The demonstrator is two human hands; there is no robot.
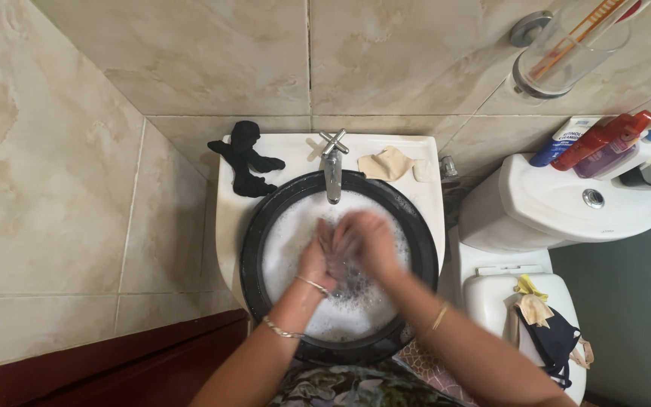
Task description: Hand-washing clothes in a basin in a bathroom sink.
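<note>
My left hand (318,252) and my right hand (371,241) are pressed together over a black round basin (254,249) full of white soapy foam (288,241). Between them they rub a small dark cloth (338,256), mostly hidden by the fingers and by motion blur. The basin sits in a white sink (227,203) under a metal tap (332,169). Thin bracelets ring both wrists.
A black cloth (245,160) lies on the sink's back left corner, a beige cloth (387,163) at its back right. To the right stands a white toilet (566,203) with bottles (604,143) on the tank and cloths (544,332) on its lid. A toothbrush cup (566,45) hangs on the tiled wall.
</note>
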